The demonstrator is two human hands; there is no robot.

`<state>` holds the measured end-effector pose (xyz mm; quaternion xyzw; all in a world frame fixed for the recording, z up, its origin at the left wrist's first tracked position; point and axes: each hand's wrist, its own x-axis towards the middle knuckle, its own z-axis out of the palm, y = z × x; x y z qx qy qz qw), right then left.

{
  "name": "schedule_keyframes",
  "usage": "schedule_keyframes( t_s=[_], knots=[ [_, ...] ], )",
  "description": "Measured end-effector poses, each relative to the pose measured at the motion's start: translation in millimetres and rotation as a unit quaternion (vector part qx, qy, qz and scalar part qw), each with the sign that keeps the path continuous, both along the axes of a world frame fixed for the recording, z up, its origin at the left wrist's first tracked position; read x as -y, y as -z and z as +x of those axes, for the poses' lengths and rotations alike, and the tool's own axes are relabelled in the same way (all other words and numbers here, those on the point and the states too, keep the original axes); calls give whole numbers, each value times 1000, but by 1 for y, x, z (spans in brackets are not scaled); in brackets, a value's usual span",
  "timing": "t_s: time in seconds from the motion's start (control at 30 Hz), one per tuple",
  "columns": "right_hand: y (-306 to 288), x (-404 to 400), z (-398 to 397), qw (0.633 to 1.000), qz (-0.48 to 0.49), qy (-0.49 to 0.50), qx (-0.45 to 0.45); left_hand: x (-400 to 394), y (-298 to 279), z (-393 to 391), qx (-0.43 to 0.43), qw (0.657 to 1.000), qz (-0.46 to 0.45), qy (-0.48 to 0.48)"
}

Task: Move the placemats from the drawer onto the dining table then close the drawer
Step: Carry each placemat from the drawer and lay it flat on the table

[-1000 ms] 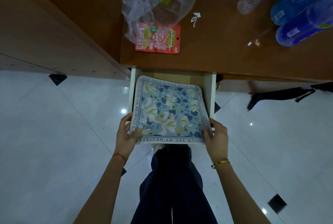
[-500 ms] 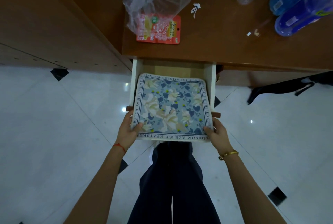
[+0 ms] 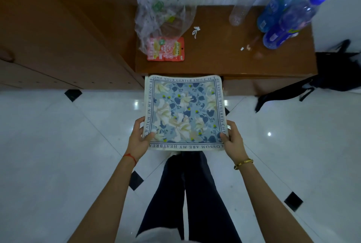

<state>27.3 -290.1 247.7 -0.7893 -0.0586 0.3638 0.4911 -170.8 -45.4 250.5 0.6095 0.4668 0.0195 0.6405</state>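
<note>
The square fabric placemats point(image 3: 184, 112), a flat stack printed with pale flowers on blue and bordered by dark lettering, are held level in the air in front of the person, above the white tiled floor point(image 3: 58, 145), with their far edge reaching to the front edge of the brown wooden side table point(image 3: 224, 55). Judging by this, the lifting-out is done, but the carry to the dining table, which is not in view, is left, and so is closing the drawer, which is hidden under the stack, so I cannot tell how it stands. The left hand point(image 3: 137, 141) grips the near left corner, thumb on top and fingers curled round the edge; the right hand point(image 3: 232, 141) grips the near right corner the same way. On the side table lie a crumpled clear plastic bag point(image 3: 162, 22), a red snack packet point(image 3: 166, 49), a clear empty plastic bottle point(image 3: 239, 13) and two blue plastic bottles point(image 3: 285, 18). A black strap bag point(image 3: 332, 70) lies on the floor to the right.
</note>
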Motion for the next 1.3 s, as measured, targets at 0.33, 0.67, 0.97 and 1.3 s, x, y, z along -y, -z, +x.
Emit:
schedule_keyframes(
  t_s=[0.33,0.67,0.97,1.3],
  knots=[
    [-151,64,-42,995,45,79,31,26,-149,-2,56,992,58,93],
    [-222,127,-90,978,69,180,84,61,-224,11,125,968,76,202],
    [-256,194,-128,937,84,318,117,115,-260,64,173,924,43,338],
    [-273,314,-189,827,87,536,148,264,-277,157,203,801,28,563]
  ],
)
